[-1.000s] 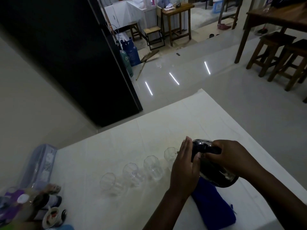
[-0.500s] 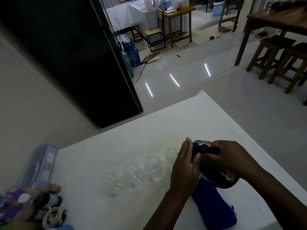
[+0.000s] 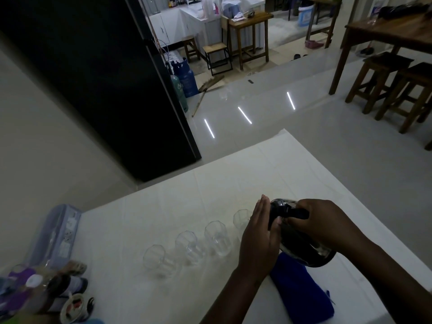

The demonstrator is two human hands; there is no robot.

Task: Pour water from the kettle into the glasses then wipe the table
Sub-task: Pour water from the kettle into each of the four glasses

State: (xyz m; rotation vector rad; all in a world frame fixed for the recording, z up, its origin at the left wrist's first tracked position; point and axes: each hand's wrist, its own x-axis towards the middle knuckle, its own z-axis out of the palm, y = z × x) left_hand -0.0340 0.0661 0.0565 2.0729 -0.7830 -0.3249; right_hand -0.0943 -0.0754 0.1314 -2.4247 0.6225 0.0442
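The right grip (image 3: 323, 224) holds the kettle (image 3: 301, 244) by its handle, tilted over the bench's (image 3: 163, 206) near edge; the left grip (image 3: 258, 239), fingers flat, presses its lid beside four glasses (image 3: 217, 237).

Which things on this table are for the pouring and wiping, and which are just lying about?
In use: kettle, held by right hand, left hand flat against it; four glasses; blue cloth.
Lying about: jars and bottles; plastic box.

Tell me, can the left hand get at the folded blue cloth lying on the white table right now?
Probably yes. The left hand is flat against the dark kettle's side, gripping nothing, and the folded blue cloth lies uncovered on the white table just beside that forearm. It would have to leave the tilted kettle, held by the right hand.
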